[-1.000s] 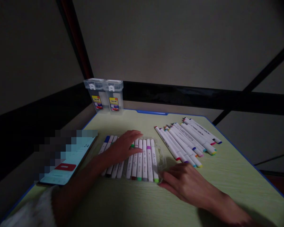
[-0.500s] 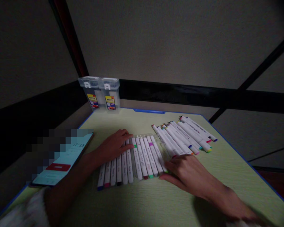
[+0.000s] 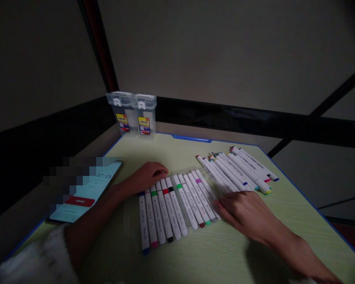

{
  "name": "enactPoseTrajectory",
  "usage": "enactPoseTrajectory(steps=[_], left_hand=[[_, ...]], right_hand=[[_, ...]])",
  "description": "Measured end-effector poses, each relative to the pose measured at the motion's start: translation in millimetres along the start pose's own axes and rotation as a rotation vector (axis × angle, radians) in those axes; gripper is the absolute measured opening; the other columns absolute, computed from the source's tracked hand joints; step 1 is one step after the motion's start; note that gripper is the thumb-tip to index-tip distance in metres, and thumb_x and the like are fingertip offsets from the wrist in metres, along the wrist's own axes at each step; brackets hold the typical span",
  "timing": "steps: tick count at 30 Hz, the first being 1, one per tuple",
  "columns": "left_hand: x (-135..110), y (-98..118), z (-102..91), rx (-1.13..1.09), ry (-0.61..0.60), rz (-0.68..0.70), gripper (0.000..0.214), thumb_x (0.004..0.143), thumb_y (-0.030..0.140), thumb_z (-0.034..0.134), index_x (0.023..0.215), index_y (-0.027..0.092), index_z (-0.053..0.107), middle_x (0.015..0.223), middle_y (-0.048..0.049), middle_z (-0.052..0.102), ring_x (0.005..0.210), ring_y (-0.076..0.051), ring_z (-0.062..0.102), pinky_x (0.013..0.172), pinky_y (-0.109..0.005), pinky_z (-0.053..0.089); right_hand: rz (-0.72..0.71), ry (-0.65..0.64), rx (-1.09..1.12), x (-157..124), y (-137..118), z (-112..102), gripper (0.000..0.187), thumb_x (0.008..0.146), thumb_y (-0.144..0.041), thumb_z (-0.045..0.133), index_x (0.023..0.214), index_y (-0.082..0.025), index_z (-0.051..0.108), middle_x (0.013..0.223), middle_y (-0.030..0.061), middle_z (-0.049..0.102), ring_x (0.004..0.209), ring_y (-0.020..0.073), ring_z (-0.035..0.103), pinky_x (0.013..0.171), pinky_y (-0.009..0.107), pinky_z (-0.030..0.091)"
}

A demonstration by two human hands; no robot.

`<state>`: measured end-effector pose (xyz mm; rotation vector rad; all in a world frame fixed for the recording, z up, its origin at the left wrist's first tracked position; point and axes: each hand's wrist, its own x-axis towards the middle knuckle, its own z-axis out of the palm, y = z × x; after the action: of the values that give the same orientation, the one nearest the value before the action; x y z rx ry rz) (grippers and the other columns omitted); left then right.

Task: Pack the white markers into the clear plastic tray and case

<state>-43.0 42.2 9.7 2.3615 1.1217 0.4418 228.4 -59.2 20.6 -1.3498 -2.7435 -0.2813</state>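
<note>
Several white markers with coloured ends (image 3: 173, 209) lie side by side in two groups, in a clear plastic case (image 3: 187, 213) that lies open on the table. My left hand (image 3: 146, 175) rests at the far ends of the left group, fingers bent and a gap between thumb and forefinger. At the right edge of the other group is my right hand (image 3: 247, 213), its fingers curled down against the outermost marker or the case edge; what they grip, if anything, is hidden. Just beyond it, a loose pile of markers (image 3: 239, 169) lies at an angle.
Two clear lidded boxes (image 3: 144, 118) with yellow labels stand at the back left corner. A phone (image 3: 85, 197) with a lit screen lies by the left edge. The table (image 3: 201, 260) has a blue rim, and partition walls rise behind it.
The left group of markers has swung so its near ends sit further right and closer to me. My left hand has drawn back off them, uncovering their coloured bands. The view has shifted slightly.
</note>
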Motion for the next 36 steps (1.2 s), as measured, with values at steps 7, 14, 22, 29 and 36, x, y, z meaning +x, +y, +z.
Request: enactPoseTrajectory(steps=[7, 14, 22, 29, 36], left_hand=[[-6, -5, -17.1, 0.03, -0.003, -0.008, 0.016, 0.08, 0.021, 0.044, 0.083, 0.014, 0.059, 0.077, -0.0014, 0.061, 0.067, -0.013, 0.055, 0.061, -0.021, 0.04], [-16, -5, -32.0, 0.118, -0.043, 0.032, 0.014, 0.08, 0.015, 0.042, 0.078, 0.014, 0.056, 0.077, -0.0019, 0.058, 0.069, -0.014, 0.052, 0.062, -0.023, 0.037], [-31, 6, -39.2, 0.321, -0.122, 0.095, 0.019, 0.083, 0.016, 0.042, 0.068, 0.016, 0.053, 0.076, -0.0007, 0.054, 0.069, -0.013, 0.05, 0.062, -0.023, 0.036], [-38, 6, -36.5, 0.399, -0.129, 0.055, 0.023, 0.085, 0.019, 0.042, 0.068, 0.017, 0.056, 0.076, -0.0009, 0.055, 0.07, -0.014, 0.051, 0.062, -0.024, 0.036], [-36, 12, -33.8, 0.551, -0.108, 0.083, 0.029, 0.087, 0.022, 0.04, 0.066, 0.016, 0.059, 0.073, -0.0033, 0.057, 0.068, -0.016, 0.052, 0.062, -0.028, 0.035]], right_hand=[[0.017, 0.104, 0.02, 2, 5, 1, 0.051, 0.094, -0.029, 0.024, 0.055, -0.017, 0.055, 0.046, 0.0024, 0.056, 0.038, 0.0124, 0.048, 0.047, 0.03, 0.021], [-0.115, 0.125, 0.05, 19, -32, -11, 0.035, 0.091, -0.021, 0.034, 0.062, -0.018, 0.052, 0.052, 0.0005, 0.056, 0.045, 0.0126, 0.049, 0.049, 0.03, 0.023], [-0.253, 0.192, 0.106, 35, -83, -10, 0.023, 0.086, -0.013, 0.04, 0.066, -0.019, 0.05, 0.052, -0.0007, 0.054, 0.044, 0.013, 0.044, 0.047, 0.032, 0.023], [-0.282, 0.326, 0.214, 33, -89, 2, 0.04, 0.095, -0.03, 0.031, 0.061, -0.019, 0.048, 0.047, -0.0022, 0.05, 0.043, 0.0115, 0.042, 0.046, 0.031, 0.023], [-0.265, 0.271, 0.27, 31, -96, 4, 0.045, 0.096, -0.035, 0.026, 0.062, -0.019, 0.051, 0.048, -0.0016, 0.051, 0.042, 0.0119, 0.044, 0.044, 0.032, 0.021]])
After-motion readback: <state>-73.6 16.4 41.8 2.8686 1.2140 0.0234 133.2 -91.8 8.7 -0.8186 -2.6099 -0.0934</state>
